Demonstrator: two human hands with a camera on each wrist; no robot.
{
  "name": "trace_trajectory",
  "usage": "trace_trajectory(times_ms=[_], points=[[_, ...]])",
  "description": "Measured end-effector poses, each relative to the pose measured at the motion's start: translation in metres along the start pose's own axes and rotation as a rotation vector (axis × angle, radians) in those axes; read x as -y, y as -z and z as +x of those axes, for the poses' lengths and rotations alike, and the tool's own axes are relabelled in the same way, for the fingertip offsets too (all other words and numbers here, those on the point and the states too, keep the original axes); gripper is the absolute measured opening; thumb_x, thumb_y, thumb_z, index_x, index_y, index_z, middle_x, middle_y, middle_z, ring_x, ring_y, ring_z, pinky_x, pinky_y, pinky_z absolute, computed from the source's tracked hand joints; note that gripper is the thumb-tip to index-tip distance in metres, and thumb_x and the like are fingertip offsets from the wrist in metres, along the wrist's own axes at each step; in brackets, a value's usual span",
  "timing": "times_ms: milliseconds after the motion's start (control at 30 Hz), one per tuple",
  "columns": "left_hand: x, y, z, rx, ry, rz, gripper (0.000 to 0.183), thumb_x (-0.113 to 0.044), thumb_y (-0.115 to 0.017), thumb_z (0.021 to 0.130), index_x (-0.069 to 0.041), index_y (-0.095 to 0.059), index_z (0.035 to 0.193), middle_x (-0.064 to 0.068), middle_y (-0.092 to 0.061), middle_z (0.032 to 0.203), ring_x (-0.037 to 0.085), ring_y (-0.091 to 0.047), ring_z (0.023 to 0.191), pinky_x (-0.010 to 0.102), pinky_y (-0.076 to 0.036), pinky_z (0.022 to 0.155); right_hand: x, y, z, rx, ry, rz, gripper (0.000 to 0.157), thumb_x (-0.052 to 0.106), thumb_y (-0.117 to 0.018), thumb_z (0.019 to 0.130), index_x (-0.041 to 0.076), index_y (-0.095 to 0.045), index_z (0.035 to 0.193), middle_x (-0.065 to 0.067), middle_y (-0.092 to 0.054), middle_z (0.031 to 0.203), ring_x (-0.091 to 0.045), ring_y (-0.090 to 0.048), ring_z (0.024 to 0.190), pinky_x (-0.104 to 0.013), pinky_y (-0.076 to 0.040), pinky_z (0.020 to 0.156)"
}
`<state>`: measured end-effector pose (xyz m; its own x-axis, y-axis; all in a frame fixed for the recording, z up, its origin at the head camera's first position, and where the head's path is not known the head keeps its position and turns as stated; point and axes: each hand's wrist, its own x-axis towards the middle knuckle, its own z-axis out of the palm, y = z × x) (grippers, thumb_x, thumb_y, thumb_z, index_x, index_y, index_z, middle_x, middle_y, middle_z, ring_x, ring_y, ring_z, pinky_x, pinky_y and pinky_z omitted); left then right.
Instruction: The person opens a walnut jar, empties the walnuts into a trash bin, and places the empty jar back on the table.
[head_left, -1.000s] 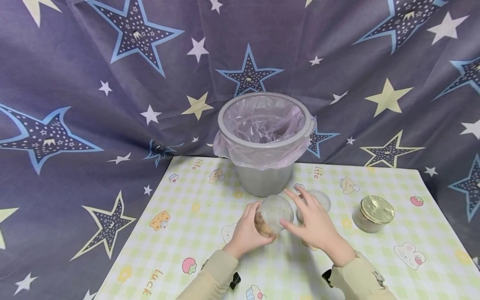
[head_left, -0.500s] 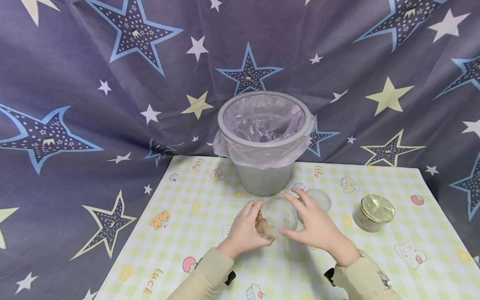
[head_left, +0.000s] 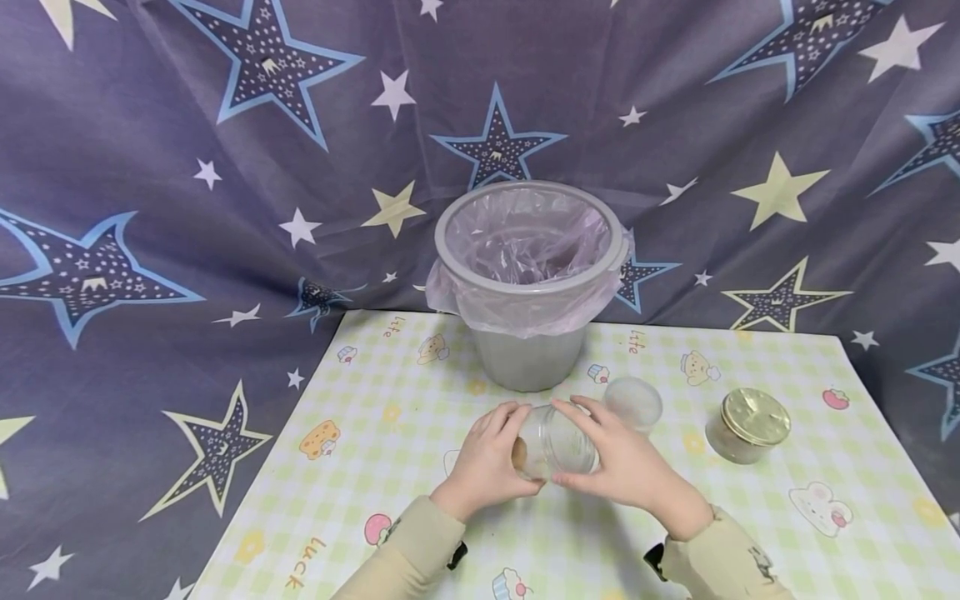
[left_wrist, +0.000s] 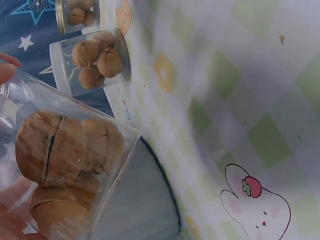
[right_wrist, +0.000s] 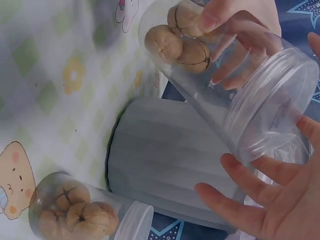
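Left grip, a bare hand, curls round the lower part of a clear plastic cylindrical jar; right grip holds its ridged top end, thumb and fingers on opposite sides, the other fingers spread loosely; two-point hold, presumably for steadiness, one hand bearing weight, one working the rim.

Jar tilts, top end toward the right hand, at the near side of the bin and apparently off the surface; brown walnuts gather at its base; no frosted lid shows on it.

Just beyond the right hand, upright: a second clear walnut jar with frosted white lid; farther right, a squat clear jar with shiny gold lid; both likely parked within reach.

Behind: grey plastic bin, pinkish translucent liner folded over its rim, probably against slipping; green-and-white checked counter beneath; star-printed purple-grey curtain beyond.
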<state>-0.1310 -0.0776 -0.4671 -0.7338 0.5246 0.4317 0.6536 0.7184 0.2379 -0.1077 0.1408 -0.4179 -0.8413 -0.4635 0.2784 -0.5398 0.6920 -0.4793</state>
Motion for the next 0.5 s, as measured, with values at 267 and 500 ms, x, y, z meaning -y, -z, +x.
trace_trajectory(times_ms=[267, 500], points=[[0.0, 0.002, -0.004, 0.017, -0.016, 0.061, 0.094, -0.046, -0.086, 0.056, -0.007, -0.048, 0.132, 0.01, -0.053, 0.121, 0.025, -0.056, 0.11, 0.041, -0.047, 0.097, -0.001, -0.006, -0.002, -0.047, 0.058, -0.027, 0.081, 0.045, -0.08, 0.07, 0.019, -0.046, 0.139, -0.014, -0.056, 0.126, -0.032, -0.06, 0.106, -0.048, -0.054, 0.08], [0.001, 0.003, -0.007, 0.028, -0.022, 0.11, 0.095, -0.047, -0.087, 0.053, -0.011, -0.049, 0.132, 0.009, -0.052, 0.123, 0.024, -0.053, 0.112, 0.041, -0.044, 0.099, -0.001, -0.014, -0.001, -0.116, 0.113, -0.027, 0.08, 0.036, -0.088, 0.06, 0.011, -0.055, 0.128, -0.012, -0.059, 0.113, -0.027, -0.061, 0.097, -0.044, -0.055, 0.078]])
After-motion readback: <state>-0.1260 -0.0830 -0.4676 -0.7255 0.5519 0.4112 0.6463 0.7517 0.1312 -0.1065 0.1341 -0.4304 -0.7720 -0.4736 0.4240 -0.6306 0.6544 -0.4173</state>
